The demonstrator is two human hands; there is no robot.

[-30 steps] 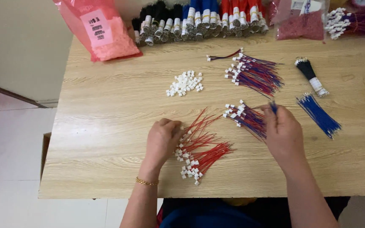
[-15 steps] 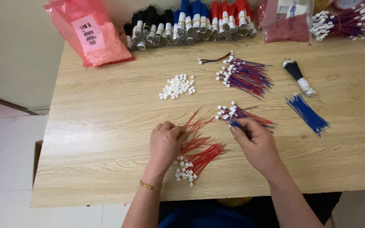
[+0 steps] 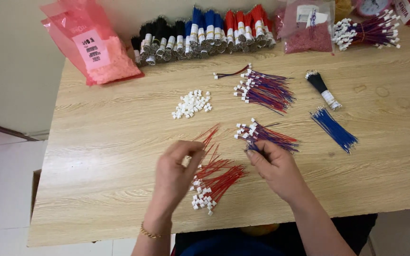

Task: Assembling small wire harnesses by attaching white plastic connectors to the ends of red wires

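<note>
My left hand (image 3: 174, 173) lies on a loose pile of red wires with white connectors (image 3: 219, 180), its fingertips pinched on one red wire near the pile's top. My right hand (image 3: 276, 168) is just to the right and pinches the end of a thin blue wire (image 3: 252, 149) between thumb and forefinger. Right above that hand lies a small heap of red and blue wires with connectors (image 3: 269, 135). The two hands are a few centimetres apart near the wooden table's (image 3: 110, 156) front edge.
A heap of loose white connectors (image 3: 191, 104), a bigger red-and-blue wire heap (image 3: 264, 89), a black wire bundle (image 3: 322, 87) and loose blue wires (image 3: 334, 128) lie further out. At the back are a pink bag (image 3: 96, 47), wire bundles in a row (image 3: 205, 33) and a bag of red bits (image 3: 307, 28).
My right hand has come leftwards from beside the loose blue wires to the front of the red-and-blue heap, close to my left hand. My left hand stayed on the red wires.
</note>
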